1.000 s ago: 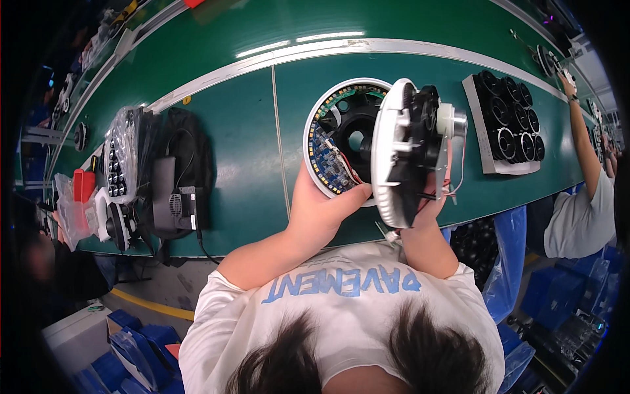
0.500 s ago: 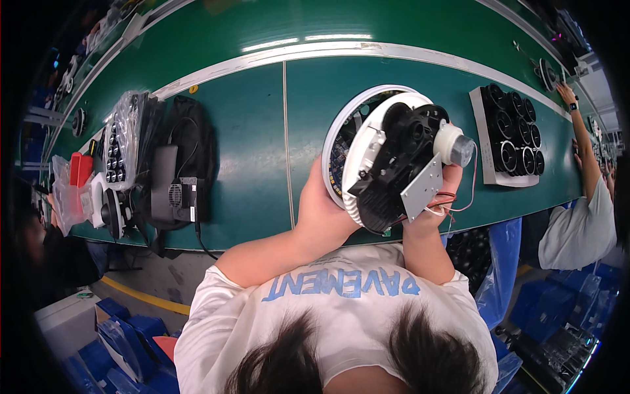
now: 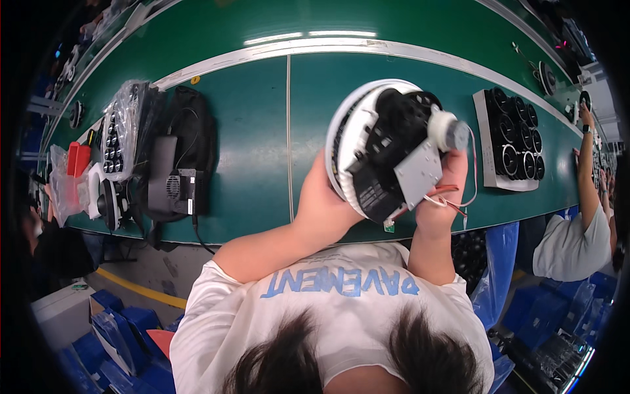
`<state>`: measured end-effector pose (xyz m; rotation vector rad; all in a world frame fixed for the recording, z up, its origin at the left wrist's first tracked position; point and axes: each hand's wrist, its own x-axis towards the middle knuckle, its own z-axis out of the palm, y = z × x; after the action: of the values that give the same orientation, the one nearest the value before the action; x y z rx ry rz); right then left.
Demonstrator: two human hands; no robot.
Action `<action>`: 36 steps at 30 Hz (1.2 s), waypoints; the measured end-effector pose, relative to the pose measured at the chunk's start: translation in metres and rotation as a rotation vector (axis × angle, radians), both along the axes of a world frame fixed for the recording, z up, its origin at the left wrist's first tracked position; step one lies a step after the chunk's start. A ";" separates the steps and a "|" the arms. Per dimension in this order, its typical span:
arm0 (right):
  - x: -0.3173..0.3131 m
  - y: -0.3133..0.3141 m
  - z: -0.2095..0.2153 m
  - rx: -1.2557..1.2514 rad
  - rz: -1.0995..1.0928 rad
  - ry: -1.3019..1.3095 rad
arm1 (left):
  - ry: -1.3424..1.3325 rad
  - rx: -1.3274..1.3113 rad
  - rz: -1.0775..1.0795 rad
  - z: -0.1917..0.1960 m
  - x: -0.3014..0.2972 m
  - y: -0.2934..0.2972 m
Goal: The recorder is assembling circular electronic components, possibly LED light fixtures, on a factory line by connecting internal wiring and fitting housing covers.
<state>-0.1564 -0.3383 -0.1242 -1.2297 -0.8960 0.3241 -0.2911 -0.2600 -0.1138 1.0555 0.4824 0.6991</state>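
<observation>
**Round assembly lifted and turned over in both hands**

The person holds a round white-rimmed assembly point(image 3: 384, 154) up off the green desk point(image 3: 249, 131), its black inner parts, a grey metal plate point(image 3: 418, 172) and a small white cylindrical motor point(image 3: 447, 130) facing the camera; a second ago the same assembly stood on edge beside a round circuit-board base lying on the desk, and half a second ago it was already tipping over that base; now it covers that spot entirely, so the base cannot be seen.

The left hand point(image 3: 321, 210) is closed around the lower left rim of the assembly, palm under it; the right hand point(image 3: 441, 197) grips the lower right side, fingers curled up beside the grey plate, with thin red and white wires point(image 3: 453, 197) looping past the fingers; both hands have kept their hold through all three moments, the right one having shifted from the edge to the back face.

On the desk to the right lies a tray of black round parts point(image 3: 515, 141), well apart from the assembly; to the left lie a black bag with a cable point(image 3: 177, 164) and a clear plastic packet of dark parts point(image 3: 121, 131); these lie as they did before.

At the far right another person point(image 3: 577, 223) in a grey shirt reaches an arm up to the desk.
</observation>
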 end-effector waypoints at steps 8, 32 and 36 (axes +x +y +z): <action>-0.001 -0.017 -0.005 -0.042 -0.039 -0.036 | -0.098 -0.284 -0.018 0.002 0.000 0.006; -0.007 -0.031 0.011 0.216 0.508 -0.128 | -0.106 -0.398 0.025 0.003 -0.003 0.019; -0.014 -0.027 0.006 0.580 0.655 0.677 | -0.110 -0.316 0.015 0.003 -0.004 0.017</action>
<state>-0.1702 -0.3652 -0.1186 -0.2177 -0.6918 0.8719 -0.2948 -0.2432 -0.1107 0.7137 0.4878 0.6648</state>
